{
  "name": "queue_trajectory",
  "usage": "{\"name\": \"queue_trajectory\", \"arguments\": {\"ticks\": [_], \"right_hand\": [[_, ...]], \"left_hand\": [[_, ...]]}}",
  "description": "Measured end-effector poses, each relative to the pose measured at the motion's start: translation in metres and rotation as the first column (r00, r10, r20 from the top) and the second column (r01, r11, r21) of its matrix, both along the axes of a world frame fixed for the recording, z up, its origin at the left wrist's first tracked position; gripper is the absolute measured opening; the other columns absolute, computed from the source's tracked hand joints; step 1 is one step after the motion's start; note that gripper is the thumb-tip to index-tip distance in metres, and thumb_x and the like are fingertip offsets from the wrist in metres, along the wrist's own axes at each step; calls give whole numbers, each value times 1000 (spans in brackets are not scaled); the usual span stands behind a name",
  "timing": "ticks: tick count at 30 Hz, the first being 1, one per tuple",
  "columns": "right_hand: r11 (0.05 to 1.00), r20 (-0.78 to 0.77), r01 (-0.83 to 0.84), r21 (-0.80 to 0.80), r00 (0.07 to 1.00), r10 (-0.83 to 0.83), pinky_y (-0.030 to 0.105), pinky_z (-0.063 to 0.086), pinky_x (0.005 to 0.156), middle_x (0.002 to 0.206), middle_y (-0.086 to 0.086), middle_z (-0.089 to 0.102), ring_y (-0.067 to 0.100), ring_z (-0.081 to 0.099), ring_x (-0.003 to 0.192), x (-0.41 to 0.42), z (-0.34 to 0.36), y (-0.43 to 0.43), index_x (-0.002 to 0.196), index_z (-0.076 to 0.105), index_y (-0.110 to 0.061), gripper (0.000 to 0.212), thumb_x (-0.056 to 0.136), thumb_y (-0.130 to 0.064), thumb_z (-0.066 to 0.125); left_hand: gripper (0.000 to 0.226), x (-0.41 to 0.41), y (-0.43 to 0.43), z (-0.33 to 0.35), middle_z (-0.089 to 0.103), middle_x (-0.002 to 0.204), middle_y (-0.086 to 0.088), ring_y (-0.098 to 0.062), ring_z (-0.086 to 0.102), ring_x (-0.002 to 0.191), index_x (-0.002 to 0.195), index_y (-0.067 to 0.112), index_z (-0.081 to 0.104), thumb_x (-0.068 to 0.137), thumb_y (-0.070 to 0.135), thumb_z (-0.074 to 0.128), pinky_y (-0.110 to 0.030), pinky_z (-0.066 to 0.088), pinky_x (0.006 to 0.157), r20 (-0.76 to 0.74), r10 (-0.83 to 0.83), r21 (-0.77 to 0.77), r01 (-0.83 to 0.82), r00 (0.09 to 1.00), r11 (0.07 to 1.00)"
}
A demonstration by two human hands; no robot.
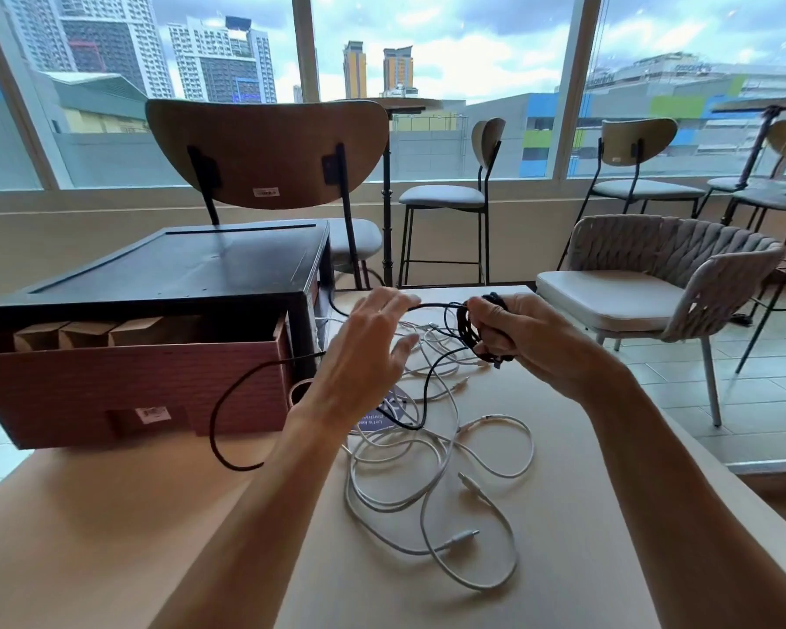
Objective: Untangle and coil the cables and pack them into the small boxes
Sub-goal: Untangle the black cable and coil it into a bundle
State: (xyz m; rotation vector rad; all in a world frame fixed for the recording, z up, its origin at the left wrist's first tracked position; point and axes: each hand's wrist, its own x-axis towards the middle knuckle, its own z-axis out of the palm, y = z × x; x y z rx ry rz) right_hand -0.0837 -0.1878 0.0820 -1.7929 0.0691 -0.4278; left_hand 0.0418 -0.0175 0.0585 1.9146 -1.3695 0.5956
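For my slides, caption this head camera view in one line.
Right hand grips a black cable coil, left hand touches its loose strand, white cables tangled on the table below.

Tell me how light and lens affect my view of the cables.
Head view: daylight from the windows backlights the room, but the table is evenly lit; the wide lens bows the window frames; white cables read faintly against the pale top, the black cable clearly.

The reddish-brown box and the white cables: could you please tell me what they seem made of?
The reddish-brown box looks like matte cardboard: flat folded panels, fine ribbed texture. The white cables look smooth plastic- or rubber-sheathed, flexing in loose loops.
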Motion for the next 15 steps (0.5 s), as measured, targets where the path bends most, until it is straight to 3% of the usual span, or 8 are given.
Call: {"name": "queue_trajectory", "arguments": {"ticks": [3, 7, 9, 12, 14, 15], "right_hand": [[977, 40, -26, 211, 999, 18, 23, 50, 72, 50, -7, 37, 11, 35, 54, -1, 3, 1, 83, 55, -8, 26, 99, -27, 49], [910, 120, -89, 405, 992, 43, 28, 50, 77, 51, -8, 35, 7, 33, 47, -1, 5, -2, 85, 58, -7, 26, 96, -30, 51], [879, 140, -120, 461, 988, 62, 28, 50, 76, 52, -8, 35, 7, 32, 47, 0, 4, -3, 86, 58, -8, 26, 98, -29, 49], [842, 146, -183, 508, 981, 125, 27, 51, 74, 52, -8, 35, 7, 31, 47, 0, 3, -3, 86, 58, -9, 26, 99, -30, 48], [834, 122, -220, 506, 976, 183, 26, 53, 74, 52, -8, 36, 6, 30, 46, 0, 3, -2, 87, 58, -8, 27, 98, -30, 47], [837, 101, -235, 495, 972, 213, 26, 53, 74, 52, -8, 35, 6, 29, 46, -1, 3, -1, 88, 58, -8, 28, 99, -31, 47]], "left_hand": [[46, -1, -1, -7, 65, 119, -9, -17, 62, 97, 134, 8, 56, 91, 17, 70, -22, 50, 90, -48, 20, 59, -17, 999, 998], [15, 1, -3, -9, 66, 95, -4, -14, 61, 81, 108, 8, 64, 97, 19, 62, -10, 42, 69, -118, 41, 79, -32, 992, 996], [14, 1, -4, -9, 64, 87, -3, -16, 61, 76, 97, 8, 63, 101, 19, 55, -17, 47, 65, -153, 47, 57, -39, 987, 998], [17, 5, -4, -10, 64, 84, -8, -22, 63, 75, 91, 8, 59, 102, 16, 49, -42, 56, 68, -186, 80, 11, -79, 979, 997], [19, 6, -3, -10, 62, 81, -9, -24, 62, 74, 87, 10, 54, 103, 18, 47, -42, 54, 63, -242, 113, -39, -126, 964, 991], [21, 6, -2, -9, 61, 80, -7, -23, 61, 74, 84, 13, 51, 103, 20, 47, -36, 51, 59, -266, 129, -65, -151, 955, 986]]}}
